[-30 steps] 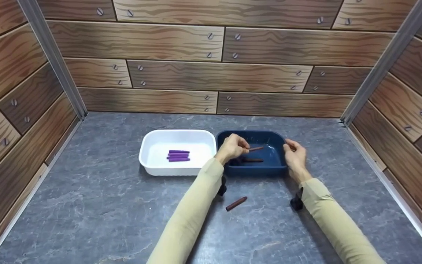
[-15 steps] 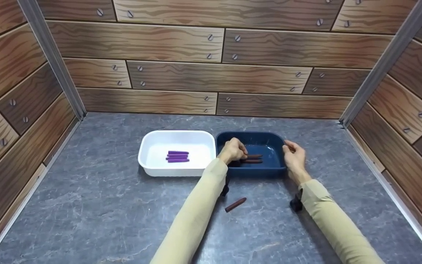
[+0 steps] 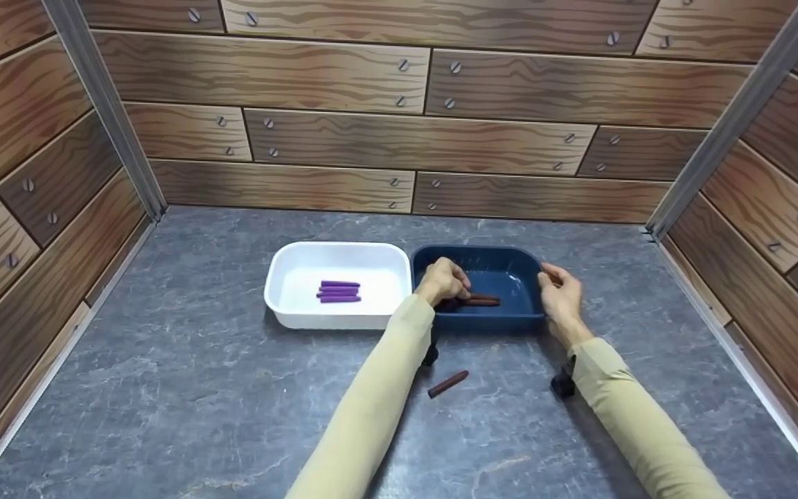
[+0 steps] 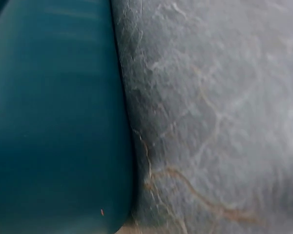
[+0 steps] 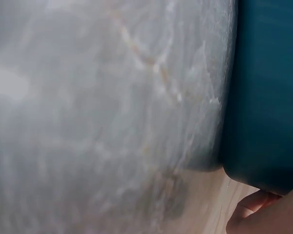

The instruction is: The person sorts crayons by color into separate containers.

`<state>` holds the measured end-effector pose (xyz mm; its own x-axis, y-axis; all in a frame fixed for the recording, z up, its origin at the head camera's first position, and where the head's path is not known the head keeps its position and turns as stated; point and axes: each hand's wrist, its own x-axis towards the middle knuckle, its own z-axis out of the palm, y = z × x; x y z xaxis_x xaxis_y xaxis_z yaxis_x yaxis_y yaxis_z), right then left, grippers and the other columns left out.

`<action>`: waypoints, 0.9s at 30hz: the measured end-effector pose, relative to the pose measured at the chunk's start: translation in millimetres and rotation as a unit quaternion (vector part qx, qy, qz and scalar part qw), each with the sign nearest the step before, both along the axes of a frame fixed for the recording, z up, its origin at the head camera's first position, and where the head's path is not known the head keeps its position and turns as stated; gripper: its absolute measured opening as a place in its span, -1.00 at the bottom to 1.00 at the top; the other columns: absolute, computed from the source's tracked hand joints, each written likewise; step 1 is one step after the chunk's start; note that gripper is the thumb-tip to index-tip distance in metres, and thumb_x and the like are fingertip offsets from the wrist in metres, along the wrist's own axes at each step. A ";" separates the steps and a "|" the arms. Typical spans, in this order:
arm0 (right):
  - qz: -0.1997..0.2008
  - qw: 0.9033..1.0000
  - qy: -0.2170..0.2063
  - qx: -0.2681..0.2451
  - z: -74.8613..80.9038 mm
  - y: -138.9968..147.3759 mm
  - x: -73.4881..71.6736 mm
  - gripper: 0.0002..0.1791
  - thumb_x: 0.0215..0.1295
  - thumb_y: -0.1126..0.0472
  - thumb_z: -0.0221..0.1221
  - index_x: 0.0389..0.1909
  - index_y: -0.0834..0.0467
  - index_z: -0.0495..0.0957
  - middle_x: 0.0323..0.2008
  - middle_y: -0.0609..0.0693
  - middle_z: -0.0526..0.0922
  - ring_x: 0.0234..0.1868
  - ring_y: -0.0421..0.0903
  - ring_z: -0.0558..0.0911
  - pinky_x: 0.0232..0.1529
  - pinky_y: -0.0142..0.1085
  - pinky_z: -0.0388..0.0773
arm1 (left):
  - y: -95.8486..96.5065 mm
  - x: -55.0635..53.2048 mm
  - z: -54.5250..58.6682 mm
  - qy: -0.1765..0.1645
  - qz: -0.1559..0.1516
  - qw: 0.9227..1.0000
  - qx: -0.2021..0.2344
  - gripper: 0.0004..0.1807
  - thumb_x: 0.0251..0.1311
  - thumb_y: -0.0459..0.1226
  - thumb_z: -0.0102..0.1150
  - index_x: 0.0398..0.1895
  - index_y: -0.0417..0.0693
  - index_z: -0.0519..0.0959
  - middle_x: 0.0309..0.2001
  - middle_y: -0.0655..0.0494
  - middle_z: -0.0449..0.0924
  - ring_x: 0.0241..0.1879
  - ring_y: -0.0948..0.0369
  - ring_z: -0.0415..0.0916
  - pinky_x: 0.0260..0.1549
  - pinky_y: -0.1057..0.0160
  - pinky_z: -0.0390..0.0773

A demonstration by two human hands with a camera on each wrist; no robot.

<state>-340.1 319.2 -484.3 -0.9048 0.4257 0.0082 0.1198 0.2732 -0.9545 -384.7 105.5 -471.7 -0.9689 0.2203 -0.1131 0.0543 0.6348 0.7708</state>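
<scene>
My left hand (image 3: 442, 282) reaches into a dark blue tray (image 3: 489, 323), its fingertips pinching the near end of a brown crayon (image 3: 482, 297). Right beside that crayon, on the tray floor, lies another brown crayon (image 3: 488, 303); their left ends are hidden by the hand. At the tray's right side, my right hand (image 3: 560, 298) grips the rim between thumb and fingers. The right wrist view catches part of that hand (image 5: 263, 214) against the tray's outer wall (image 5: 268, 97). One more brown crayon (image 3: 448, 384) rests on the table in front of the tray.
A white tray (image 3: 337, 321) stands left of the blue one, against it, with several purple crayons (image 3: 339, 291) lying side by side inside. Wood-patterned walls (image 3: 343, 142) enclose the grey marbled table (image 3: 184, 360) at the back and sides.
My left hand has lowered the brown crayon from above the tray floor and brought it alongside the other one. The right hand has kept its grip on the rim.
</scene>
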 end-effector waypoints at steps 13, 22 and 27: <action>-0.004 1.000 0.001 0.002 -0.8 0.9 -1.1 -0.56 0.51 0.23 -0.05 0.34 0.22 0.39 0.20 0.19 0.46 0.02 -0.13 0.44 -0.04 -0.42 0.39 | 0.5 1.8 -1.1 0.009 0.001 1.000 0.017 -0.82 -0.16 -0.47 0.50 -0.42 -0.12 0.78 -0.32 0.12 0.75 -0.15 0.20 0.59 -0.06 0.32 0.57; -0.004 1.000 0.005 -0.001 -0.3 -0.3 -1.6 -0.56 0.51 0.24 -0.06 0.33 0.25 0.39 0.19 0.21 0.46 0.05 -0.10 0.43 -0.01 -0.42 0.38 | -0.2 0.9 -0.8 -0.010 0.002 1.000 0.030 -0.85 -0.09 -0.48 0.41 -0.41 -0.13 0.78 -0.31 0.12 0.75 -0.14 0.20 0.61 -0.16 0.32 0.60; 0.002 1.000 0.006 -0.003 -0.5 -0.1 -0.1 -0.55 0.50 0.25 -0.07 0.34 0.25 0.37 0.19 0.20 0.46 0.09 -0.07 0.43 0.03 -0.39 0.38 | -2.4 0.5 -1.1 -0.030 0.006 0.997 0.069 -0.80 -0.12 -0.52 0.39 -0.37 -0.17 0.77 -0.20 0.04 0.74 -0.38 0.22 0.51 -0.26 0.20 0.64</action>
